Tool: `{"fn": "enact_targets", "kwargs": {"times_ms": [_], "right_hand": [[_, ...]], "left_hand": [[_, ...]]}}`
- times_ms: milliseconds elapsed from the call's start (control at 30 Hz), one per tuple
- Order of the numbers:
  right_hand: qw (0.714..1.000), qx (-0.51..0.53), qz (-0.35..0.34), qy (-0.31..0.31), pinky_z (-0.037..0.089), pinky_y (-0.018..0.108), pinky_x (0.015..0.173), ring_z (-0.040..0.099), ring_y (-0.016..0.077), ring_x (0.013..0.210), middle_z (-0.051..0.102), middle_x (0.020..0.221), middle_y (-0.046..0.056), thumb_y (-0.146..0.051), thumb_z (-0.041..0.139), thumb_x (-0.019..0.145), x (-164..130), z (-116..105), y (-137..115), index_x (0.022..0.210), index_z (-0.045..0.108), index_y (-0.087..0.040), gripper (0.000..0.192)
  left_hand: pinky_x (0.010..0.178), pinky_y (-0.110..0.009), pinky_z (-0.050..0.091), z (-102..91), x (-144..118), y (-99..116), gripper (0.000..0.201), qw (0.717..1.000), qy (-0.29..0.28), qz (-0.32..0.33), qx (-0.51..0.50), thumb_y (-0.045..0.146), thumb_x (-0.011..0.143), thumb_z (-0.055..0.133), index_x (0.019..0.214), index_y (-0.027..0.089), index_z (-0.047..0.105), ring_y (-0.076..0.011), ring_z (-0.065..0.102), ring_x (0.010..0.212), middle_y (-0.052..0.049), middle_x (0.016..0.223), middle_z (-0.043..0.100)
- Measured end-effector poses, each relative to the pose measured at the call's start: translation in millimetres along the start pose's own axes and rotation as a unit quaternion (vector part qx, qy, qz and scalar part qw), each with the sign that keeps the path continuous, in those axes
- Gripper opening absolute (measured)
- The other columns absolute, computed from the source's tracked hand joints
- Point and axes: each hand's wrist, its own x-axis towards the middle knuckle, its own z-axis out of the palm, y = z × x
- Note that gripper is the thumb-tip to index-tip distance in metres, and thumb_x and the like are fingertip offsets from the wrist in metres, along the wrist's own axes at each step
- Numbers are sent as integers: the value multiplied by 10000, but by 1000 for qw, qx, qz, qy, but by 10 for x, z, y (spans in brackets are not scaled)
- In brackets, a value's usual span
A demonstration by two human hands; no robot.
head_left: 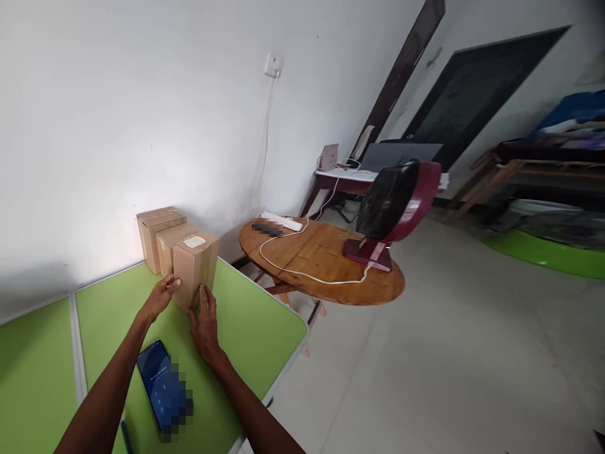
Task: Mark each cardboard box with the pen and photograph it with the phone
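Three brown cardboard boxes stand upright in a row against the wall on a green table (258, 328). The nearest cardboard box (188, 268) has a white label on top and sits between my two hands. My left hand (161, 299) grips its left edge, thumb against the side. Fingers of my right hand (205, 323) press on its lower right face. Directly behind it is the middle box (165, 243), partly hidden, and then the rear box (150, 243) by the wall. Below my hands lies a dark phone (155, 378) with its screen lit.
A dark pen-like stick (125, 436) lies at the bottom. To the right, an oval wooden table (321, 252) holds a red fan (401, 208), a white power strip (281, 221) and a trailing cable. Behind it stands a desk (347, 183) with a laptop (399, 157).
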Motion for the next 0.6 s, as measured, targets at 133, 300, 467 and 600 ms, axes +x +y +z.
{"fn": "enact_targets", "kwargs": {"times_ms": [133,300,467,600], "right_hand": [[1000,1,24,1,524,606,1260,550,366,1549,509,1651,239,-312,468,1076,163,140,49,1700,458,-211,633],[998,0,62,3,514,638,1226,585,384,1429,560,1519,256,-455,515,1029,301,51,60,1572,544,-177,610],[993,38,106,-38,519,723,1141,530,454,1403,553,1453,310,-639,595,939,62,-318,-79,1539,525,-99,810],[989,40,119,-74,663,568,903,685,386,1233,606,1450,277,-616,659,983,-182,-631,-462,1510,581,-139,716]], "left_hand": [[1047,-538,651,-23,141,8,463,996,52,-28,73,450,1065,759,1445,196,690,-301,728,1253,-139,1465,702],[1033,-530,658,249,125,109,466,990,89,-33,105,446,1065,760,1451,196,686,-297,734,1238,-139,1459,704],[942,-461,681,349,-527,120,388,983,139,4,117,446,1067,764,1345,178,727,-247,767,1093,-111,1305,761],[939,-469,689,-32,-1673,253,427,946,279,75,150,588,1038,746,1313,263,751,-296,776,1173,-144,1367,760]]}}
